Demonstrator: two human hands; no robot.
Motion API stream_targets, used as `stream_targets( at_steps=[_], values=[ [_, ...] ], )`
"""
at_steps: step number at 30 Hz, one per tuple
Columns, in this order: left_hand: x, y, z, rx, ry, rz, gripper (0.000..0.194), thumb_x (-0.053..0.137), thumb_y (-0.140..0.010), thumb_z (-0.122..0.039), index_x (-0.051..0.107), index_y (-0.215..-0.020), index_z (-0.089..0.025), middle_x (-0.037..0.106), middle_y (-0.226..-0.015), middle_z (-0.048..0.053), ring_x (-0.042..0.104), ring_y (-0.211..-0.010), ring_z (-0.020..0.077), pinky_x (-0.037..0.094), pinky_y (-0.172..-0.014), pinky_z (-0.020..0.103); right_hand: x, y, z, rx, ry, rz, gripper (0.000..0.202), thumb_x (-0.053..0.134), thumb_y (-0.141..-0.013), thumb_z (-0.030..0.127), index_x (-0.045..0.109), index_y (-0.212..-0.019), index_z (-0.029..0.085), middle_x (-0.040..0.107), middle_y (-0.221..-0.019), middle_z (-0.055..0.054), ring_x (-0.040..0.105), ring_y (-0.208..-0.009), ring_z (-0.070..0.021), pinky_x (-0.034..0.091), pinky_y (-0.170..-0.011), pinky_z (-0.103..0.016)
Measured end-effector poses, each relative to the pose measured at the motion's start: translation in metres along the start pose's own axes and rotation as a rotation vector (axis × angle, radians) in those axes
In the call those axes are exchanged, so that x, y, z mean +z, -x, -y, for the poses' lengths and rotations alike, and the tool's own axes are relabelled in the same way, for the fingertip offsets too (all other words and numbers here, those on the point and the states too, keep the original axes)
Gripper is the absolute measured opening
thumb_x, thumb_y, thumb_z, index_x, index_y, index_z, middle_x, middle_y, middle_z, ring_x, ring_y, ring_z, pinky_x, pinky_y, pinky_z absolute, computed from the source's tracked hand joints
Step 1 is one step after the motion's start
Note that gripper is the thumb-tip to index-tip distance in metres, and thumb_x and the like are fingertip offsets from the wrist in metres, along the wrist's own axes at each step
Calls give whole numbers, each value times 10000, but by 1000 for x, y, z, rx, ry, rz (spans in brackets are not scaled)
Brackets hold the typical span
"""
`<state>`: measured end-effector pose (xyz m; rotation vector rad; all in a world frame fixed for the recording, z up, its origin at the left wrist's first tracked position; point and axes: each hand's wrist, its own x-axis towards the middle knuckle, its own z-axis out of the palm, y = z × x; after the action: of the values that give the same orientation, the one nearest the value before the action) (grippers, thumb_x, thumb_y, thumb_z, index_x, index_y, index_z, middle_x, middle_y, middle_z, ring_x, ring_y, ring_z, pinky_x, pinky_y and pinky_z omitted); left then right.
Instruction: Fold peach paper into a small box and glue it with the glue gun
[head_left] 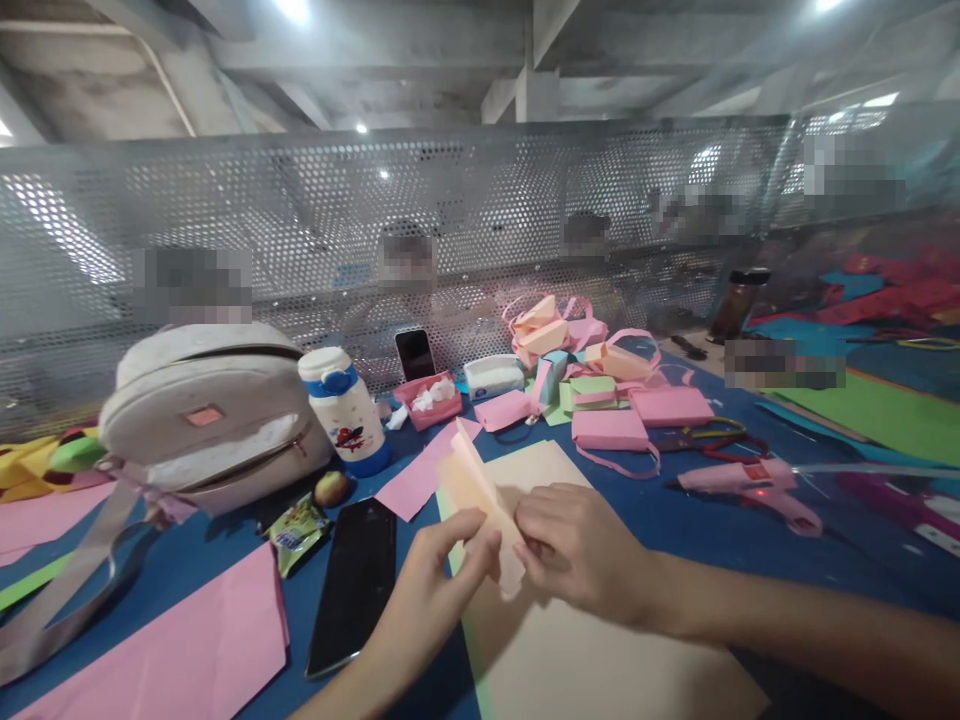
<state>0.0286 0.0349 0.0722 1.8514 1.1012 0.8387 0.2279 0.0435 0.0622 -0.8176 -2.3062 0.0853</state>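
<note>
A folded cream paper piece [480,480] is held up between both hands, above a stack of cream sheets [600,650] with a green edge showing at its left. My left hand [442,570] pinches the piece at its lower left side between thumb and fingers. On the right side, the curled fingers of my right hand [574,545] press against the same paper. Behind them lies a pink sheet [420,475], and farther back are small folded paper bags [611,430] in pink, green and peach.
At left are a white backpack [217,400], a bottle [349,420], a black phone [352,580], a snack packet [298,535] and pink paper [180,640]. A pink glue gun [757,485] and scissors [712,438] lie right. People sit behind a perforated screen [465,200].
</note>
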Motion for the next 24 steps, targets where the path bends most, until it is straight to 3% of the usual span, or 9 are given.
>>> stream_targets(
  at_steps=[8,15,24],
  values=[
    [0,0,-3,27,-1,26,514,451,-957,-523,530,-592,-169,506,-637,-2,484,-667,146,360,-667,242,0,-2,-3,-97,-20,-5,223,475,-909,202,498,-687,196,548,-663,17,456,-624,-132,282,-612,-288],
    [1,3,-4,23,-19,50,490,484,-951,-519,611,-639,-164,572,-674,19,539,-715,171,398,-712,256,-4,-2,3,-44,30,18,226,435,-944,236,586,-786,180,629,-727,-24,502,-639,-153,322,-631,-308],
    [3,6,-10,51,-37,68,523,441,-970,-507,551,-587,-169,546,-647,17,524,-697,166,396,-716,259,0,-3,4,-65,-27,-77,189,457,-887,215,521,-709,198,571,-639,8,452,-573,-134,293,-583,-295]
  ],
)
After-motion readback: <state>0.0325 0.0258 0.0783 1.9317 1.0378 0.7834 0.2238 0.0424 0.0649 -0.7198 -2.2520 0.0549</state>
